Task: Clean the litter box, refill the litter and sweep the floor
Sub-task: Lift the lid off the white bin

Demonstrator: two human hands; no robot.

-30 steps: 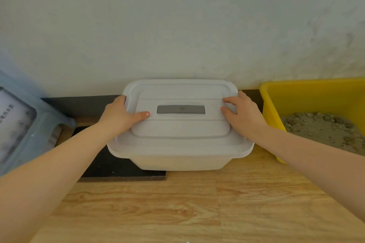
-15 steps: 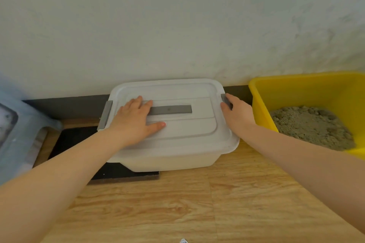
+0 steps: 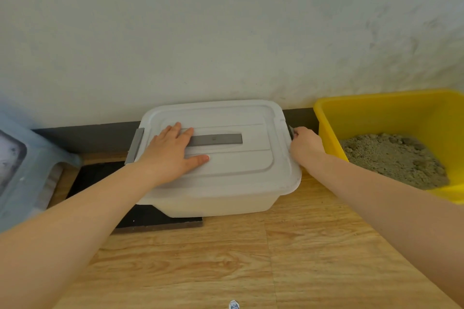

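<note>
a white storage bin (image 3: 213, 198) sits on the wooden floor (image 3: 251, 258) against the wall (image 3: 226, 20), its lid (image 3: 238, 158) on top. judging by the task, it probably holds fresh litter, though nothing inside shows. the left hand (image 3: 173, 153) lies flat on the lid, fingers straight and slightly spread, thumb out to the side, fingertips over the grey strip (image 3: 216, 138) in the lid's middle. the right hand (image 3: 305, 144) is at the bin's right end with its fingers curled around the grey latch (image 3: 291, 131) there, gripping it. the matching latch on the left end (image 3: 135, 145) stands out from the lid and looks already released, though that is a judgement.

just to the right, close beside the bin, stands the yellow litter box (image 3: 376, 113), with a heap of grey-brown litter (image 3: 394, 158) in its bottom. whether it has been scooped clean i cannot tell. a pale blue stool (image 3: 27, 163) is at the left edge and a black mat (image 3: 100, 178) lies partly under the bin.

as for progress, the job seems to be around the refill step: the bin is not yet open, no litter is being poured, and no broom or dustpan is in view, so sweeping looks left to do. the floor in view shows hardly any scattered grains.
</note>
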